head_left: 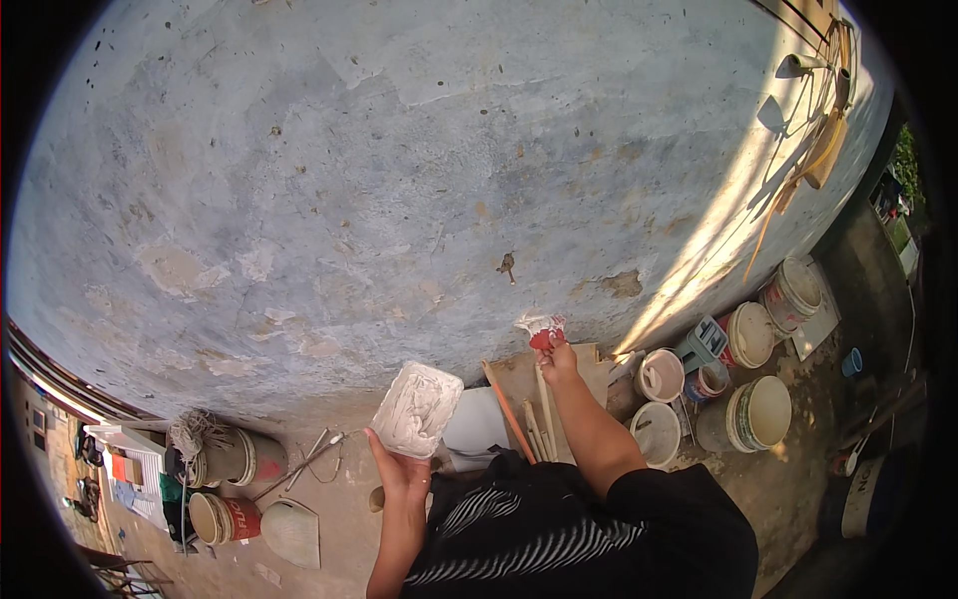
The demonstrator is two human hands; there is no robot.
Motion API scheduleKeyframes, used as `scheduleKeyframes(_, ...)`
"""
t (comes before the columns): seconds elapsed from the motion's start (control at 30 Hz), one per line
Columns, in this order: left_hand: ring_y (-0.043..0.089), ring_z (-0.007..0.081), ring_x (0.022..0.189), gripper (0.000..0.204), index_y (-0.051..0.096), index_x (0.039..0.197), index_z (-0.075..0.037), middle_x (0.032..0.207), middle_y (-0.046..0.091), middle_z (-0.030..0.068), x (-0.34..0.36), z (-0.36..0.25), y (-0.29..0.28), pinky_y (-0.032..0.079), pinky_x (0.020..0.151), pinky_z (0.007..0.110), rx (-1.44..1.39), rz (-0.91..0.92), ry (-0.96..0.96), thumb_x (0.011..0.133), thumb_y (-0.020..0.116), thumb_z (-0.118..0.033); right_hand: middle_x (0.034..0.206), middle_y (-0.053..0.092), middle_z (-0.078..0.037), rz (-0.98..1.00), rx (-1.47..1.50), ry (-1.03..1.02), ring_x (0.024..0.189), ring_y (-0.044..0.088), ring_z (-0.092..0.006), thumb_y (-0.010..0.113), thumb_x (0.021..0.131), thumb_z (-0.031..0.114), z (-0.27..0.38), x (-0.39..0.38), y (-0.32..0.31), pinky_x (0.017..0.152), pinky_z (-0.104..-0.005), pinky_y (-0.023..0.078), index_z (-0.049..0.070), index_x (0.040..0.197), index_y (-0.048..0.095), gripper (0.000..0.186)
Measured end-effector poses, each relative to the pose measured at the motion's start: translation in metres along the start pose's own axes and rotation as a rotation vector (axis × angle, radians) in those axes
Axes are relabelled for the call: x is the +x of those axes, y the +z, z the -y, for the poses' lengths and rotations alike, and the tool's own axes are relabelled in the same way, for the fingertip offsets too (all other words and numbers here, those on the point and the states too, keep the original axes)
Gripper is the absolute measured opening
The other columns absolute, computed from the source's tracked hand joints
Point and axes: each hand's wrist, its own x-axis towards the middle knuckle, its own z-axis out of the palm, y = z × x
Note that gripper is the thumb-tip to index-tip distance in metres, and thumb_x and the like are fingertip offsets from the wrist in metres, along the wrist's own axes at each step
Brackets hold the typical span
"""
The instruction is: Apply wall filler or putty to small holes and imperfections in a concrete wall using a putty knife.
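A patchy blue-grey wall [349,180], sunlight [704,235] slanting down its right side, meets a stained floor [344,504] with buckets [740,417] on both sides. The left hand's [401,477] fingers clasp a white tray [407,445] of paste [419,404]; the right hand's [556,359] clamp a red tool [546,338] near the wall, contact unclear.

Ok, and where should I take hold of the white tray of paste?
Probably by the right-hand rim of the white tray, coming from the right: that side looks free, while the left hand supports the lower end. White paste coats the inside, so keeping to the outer edge should be cleaner.
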Motion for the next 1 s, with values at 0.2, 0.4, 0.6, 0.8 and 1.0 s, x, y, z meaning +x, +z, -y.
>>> scheduleKeyframes(0.2, 0.046, 0.0305, 0.134, 0.077, 0.037, 0.147, -0.006, 0.149, 0.044, 0.012, 0.002, 0.003, -0.001, 0.04, 0.111, 0.046, -0.017, 0.012, -0.025, 0.097, 0.039, -0.064, 0.103, 0.064, -0.01, 0.092, 0.121, -0.03, 0.091, 0.066, -0.0202, 0.054, 0.098, 0.008, 0.012, -0.023, 0.01, 0.078, -0.0333, 0.059, 0.005, 0.113, 0.057, 0.016)
scheduleKeyframes(0.4, 0.047, 0.0311, 0.133, 0.075, 0.037, 0.147, -0.006, 0.148, 0.045, 0.0129, 0.0, 0.007, -0.008, 0.04, 0.111, 0.046, -0.029, -0.016, -0.049, 0.097, 0.04, -0.062, 0.11, 0.063, -0.011, 0.252, 0.148, -0.109, 0.099, 0.065, -0.021, 0.052, 0.098, 0.003, 0.025, -0.055, 0.023, 0.09, -0.0357, 0.057, 0.005, 0.122, 0.053, 0.025)
scheduleKeyframes(0.6, 0.046, 0.0311, 0.134, 0.075, 0.037, 0.147, -0.006, 0.148, 0.045, 0.0133, 0.002, 0.008, -0.006, 0.04, 0.111, 0.047, -0.036, 0.003, -0.05, 0.098, 0.039, -0.062, 0.109, 0.063, -0.01, 0.019, 0.003, -0.06, 0.099, 0.064, -0.0216, 0.052, 0.097, 0.003, 0.011, -0.031, -0.026, 0.089, -0.0375, 0.057, 0.004, 0.12, 0.054, 0.023)
scheduleKeyframes(0.8, 0.046, 0.031, 0.134, 0.075, 0.037, 0.147, -0.006, 0.149, 0.044, 0.013, -0.002, 0.002, -0.009, 0.039, 0.111, 0.046, -0.046, -0.007, -0.024, 0.098, 0.039, -0.062, 0.108, 0.063, -0.009, 0.052, -0.06, -0.027, 0.095, 0.065, -0.0211, 0.053, 0.097, 0.007, 0.004, -0.025, -0.023, 0.084, -0.0367, 0.057, 0.005, 0.116, 0.055, 0.019)
scheduleKeyframes(1.0, 0.046, 0.0308, 0.134, 0.075, 0.037, 0.147, -0.006, 0.148, 0.044, 0.0127, -0.005, -0.005, -0.018, 0.039, 0.111, 0.046, -0.048, -0.03, 0.022, 0.098, 0.038, -0.062, 0.105, 0.067, -0.008, 0.357, -0.395, 0.003, 0.093, 0.066, -0.0193, 0.055, 0.097, 0.006, -0.005, -0.097, 0.011, 0.084, -0.0342, 0.056, 0.003, 0.114, 0.061, 0.019)
